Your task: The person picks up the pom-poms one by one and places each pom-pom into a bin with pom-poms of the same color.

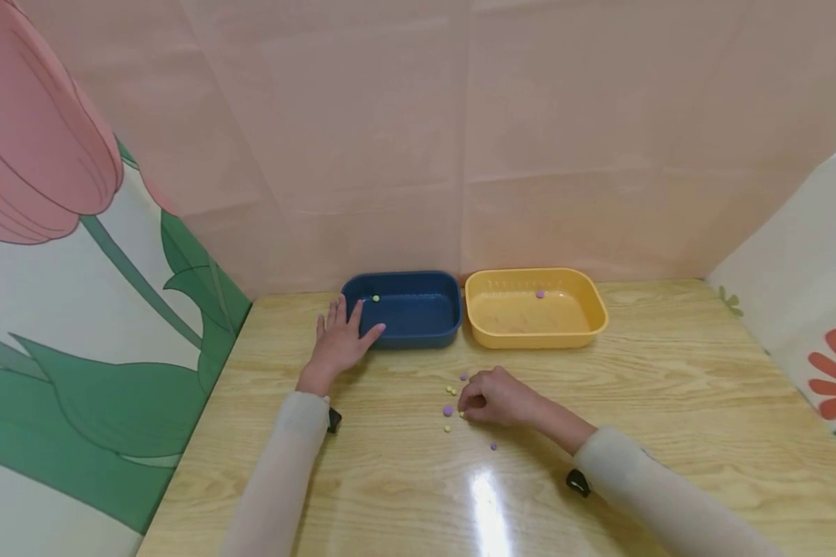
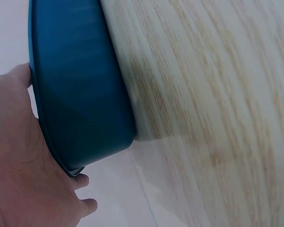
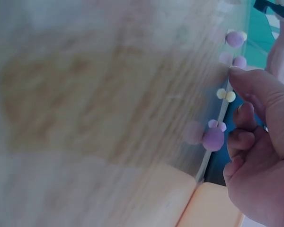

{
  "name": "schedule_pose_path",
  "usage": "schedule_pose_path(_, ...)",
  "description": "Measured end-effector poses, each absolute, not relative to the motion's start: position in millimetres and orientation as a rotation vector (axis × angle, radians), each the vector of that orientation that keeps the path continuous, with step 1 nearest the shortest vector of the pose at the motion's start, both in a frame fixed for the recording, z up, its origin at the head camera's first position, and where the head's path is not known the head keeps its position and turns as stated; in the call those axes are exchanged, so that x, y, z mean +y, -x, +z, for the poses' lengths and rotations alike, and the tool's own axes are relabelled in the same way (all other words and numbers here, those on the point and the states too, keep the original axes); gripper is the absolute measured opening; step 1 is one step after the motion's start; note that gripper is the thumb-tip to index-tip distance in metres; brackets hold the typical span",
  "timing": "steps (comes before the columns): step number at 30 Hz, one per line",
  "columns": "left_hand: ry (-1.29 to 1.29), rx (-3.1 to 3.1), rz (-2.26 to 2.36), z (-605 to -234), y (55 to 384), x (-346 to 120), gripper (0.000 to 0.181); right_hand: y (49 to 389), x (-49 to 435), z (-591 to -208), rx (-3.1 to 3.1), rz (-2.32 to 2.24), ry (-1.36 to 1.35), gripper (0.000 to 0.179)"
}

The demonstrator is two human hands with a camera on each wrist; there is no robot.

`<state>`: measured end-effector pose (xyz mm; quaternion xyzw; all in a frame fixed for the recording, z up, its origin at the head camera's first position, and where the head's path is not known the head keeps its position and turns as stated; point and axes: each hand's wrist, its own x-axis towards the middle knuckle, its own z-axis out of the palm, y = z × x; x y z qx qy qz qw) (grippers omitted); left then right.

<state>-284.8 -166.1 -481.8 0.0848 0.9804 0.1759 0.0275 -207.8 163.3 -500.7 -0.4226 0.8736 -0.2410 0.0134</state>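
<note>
One yellow ball (image 1: pixel 461 415) is showing at curled right hand (image 1: pixel 500 398), pinch unclear; left hand (image 1: pixel 339 342) is touching blue tray (image 1: pixel 425 339), fingers spread.

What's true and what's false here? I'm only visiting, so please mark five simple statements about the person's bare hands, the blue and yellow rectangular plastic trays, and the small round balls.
1. The person's bare left hand touches the blue rectangular plastic tray. True.
2. The yellow rectangular plastic tray holds a yellow ball. False: that tray holds a small round purple ball.
3. The bare right hand is inside the yellow tray. False: the right hand is at the wood-grained table, fingertips by a small round yellow ball.
4. A small round yellowish ball lies in the blue tray. True.
5. All the table's balls are equally big. False: one round purple ball is larger.
</note>
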Motion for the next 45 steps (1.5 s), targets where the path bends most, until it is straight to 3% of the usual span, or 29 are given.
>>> schedule_pose_path(27, -0.262, 3.034, 0.544, -481, 287, -166, 0.092, 217, 163, -462, 2.646, -0.979, 1.02, 0.006)
schedule_pose_path(45, -0.263, 3.021, 0.523, -482, 284, -166, 0.094, 234, 156, -447, 2.681, -1.081, 1.169, 0.005)
